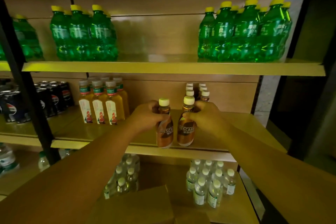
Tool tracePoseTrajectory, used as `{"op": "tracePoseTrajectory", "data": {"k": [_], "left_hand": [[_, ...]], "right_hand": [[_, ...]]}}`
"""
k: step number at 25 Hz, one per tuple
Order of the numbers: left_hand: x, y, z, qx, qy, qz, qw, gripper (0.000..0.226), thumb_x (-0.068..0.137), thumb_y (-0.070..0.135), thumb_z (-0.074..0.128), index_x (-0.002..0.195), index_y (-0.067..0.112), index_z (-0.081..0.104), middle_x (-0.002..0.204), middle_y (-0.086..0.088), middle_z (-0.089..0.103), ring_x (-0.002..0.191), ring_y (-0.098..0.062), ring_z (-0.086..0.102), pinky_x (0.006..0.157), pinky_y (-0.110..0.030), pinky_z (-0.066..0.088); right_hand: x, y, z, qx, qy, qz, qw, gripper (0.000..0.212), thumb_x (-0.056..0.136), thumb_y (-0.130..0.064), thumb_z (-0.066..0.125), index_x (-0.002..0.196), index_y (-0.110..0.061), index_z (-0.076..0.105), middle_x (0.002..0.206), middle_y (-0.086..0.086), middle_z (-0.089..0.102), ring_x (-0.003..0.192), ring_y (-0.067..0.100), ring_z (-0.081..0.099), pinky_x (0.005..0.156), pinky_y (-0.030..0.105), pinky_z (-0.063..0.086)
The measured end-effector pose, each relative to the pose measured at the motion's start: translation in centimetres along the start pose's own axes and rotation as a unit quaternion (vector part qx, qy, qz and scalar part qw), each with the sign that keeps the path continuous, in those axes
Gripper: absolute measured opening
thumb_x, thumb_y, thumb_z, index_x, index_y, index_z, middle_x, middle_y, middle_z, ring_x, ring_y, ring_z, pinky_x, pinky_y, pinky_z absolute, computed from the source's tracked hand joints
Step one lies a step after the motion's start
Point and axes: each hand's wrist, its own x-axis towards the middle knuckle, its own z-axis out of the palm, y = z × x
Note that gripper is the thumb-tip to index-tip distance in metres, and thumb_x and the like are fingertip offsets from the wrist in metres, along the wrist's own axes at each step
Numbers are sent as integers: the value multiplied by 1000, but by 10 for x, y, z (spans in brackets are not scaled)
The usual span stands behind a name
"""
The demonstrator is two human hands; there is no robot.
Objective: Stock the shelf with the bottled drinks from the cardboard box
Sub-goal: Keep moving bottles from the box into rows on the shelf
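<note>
Left hand [148, 114] gripping brown plastic coffee bottle, cream cap [164, 125]; right hand [205, 114] gripping second like bottle [186, 127]. Both standing at front edge of middle wooden shelf [254, 125]. Similar bottles [199, 91] already sitting behind. Brown cardboard box [136, 203] below, contents hidden; remaining stock unclear.

Both bare forearms stretched forward and converging, left hand [147, 114] curled round 1 bottle [164, 129], right hand [205, 114] curled round another bottle [187, 125], knuckles up
</note>
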Motion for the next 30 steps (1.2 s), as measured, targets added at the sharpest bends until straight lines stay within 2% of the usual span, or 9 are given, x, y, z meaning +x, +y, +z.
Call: {"op": "tracePoseTrajectory", "data": {"k": [2, 4, 8, 14, 17, 20, 22, 26, 30], "left_hand": [[17, -1, 11, -10, -13, 5, 1000, 40, 83, 15, 75, 120, 23, 61, 109, 5, 69, 102, -12, 64, 80, -25, 47], [34, -8, 17, -38, -30, 5, 999, 37, 84, 10, 73, 119, 19, 62, 110, 1, 70, 106, -16, 65, 87, -29, 50], [66, -30, 24, -34, -77, 22, 996, 33, 85, 10, 72, 115, 16, 61, 103, -15, 72, 101, -26, 68, 99, -43, 49], [75, -50, 34, -140, -107, 15, 984, 56, 81, 7, 75, 132, 16, 53, 126, -3, 65, 115, -17, 61, 98, -37, 48], [63, -70, 46, -151, -73, -22, 986, 68, 72, 20, 85, 131, 18, 52, 127, 1, 61, 115, -17, 59, 96, -36, 48], [47, -88, 58, -67, -32, -31, 997, 59, 65, 28, 90, 113, 23, 56, 109, 6, 63, 97, -11, 62, 86, -34, 52], [44, -95, 64, -64, -23, -21, 997, 53, 63, 33, 90, 106, 22, 60, 102, 5, 68, 92, -12, 66, 85, -40, 55], [44, -93, 69, -59, 7, 0, 998, 38, 68, 27, 87, 96, 24, 62, 94, 5, 68, 85, -11, 66, 78, -35, 54], [40, -88, 73, -43, 23, 4, 999, 40, 70, 26, 86, 102, 22, 62, 96, 7, 66, 87, -12, 64, 77, -34, 53]], "right_hand": [[18, 14, 1, -3, -2, 5, 1000, 25, 82, -19, 77, 105, -26, 70, 99, -6, 72, 95, 15, 67, 80, 34, 56], [33, 27, 3, -15, -9, 10, 1000, 29, 82, -20, 76, 109, -28, 69, 104, -7, 71, 100, 14, 66, 88, 37, 55], [41, 47, 6, -13, -8, 14, 1000, 32, 84, -21, 73, 114, -30, 68, 108, -9, 70, 102, 11, 65, 87, 32, 54], [34, 60, 13, 26, -11, 20, 999, 43, 79, -28, 76, 119, -39, 63, 112, -13, 71, 108, 8, 66, 95, 37, 53], [17, 71, 19, 32, 2, 54, 998, 52, 75, -24, 82, 120, -38, 60, 111, -14, 70, 105, 5, 66, 95, 35, 53], [10, 80, 28, -16, 25, 88, 996, 54, 72, -25, 83, 118, -36, 57, 107, -17, 67, 101, 5, 64, 94, 37, 54], [9, 81, 34, -23, 27, 86, 996, 56, 73, -24, 84, 119, -36, 55, 106, -18, 67, 101, 5, 64, 93, 35, 53], [8, 85, 42, -22, 54, 69, 996, 51, 75, -22, 83, 118, -34, 56, 99, -21, 65, 94, -1, 62, 78, 18, 48], [11, 91, 37, -25, 60, 70, 995, 51, 75, -23, 83, 119, -31, 59, 103, -19, 66, 96, 2, 63, 84, 24, 51]]}}
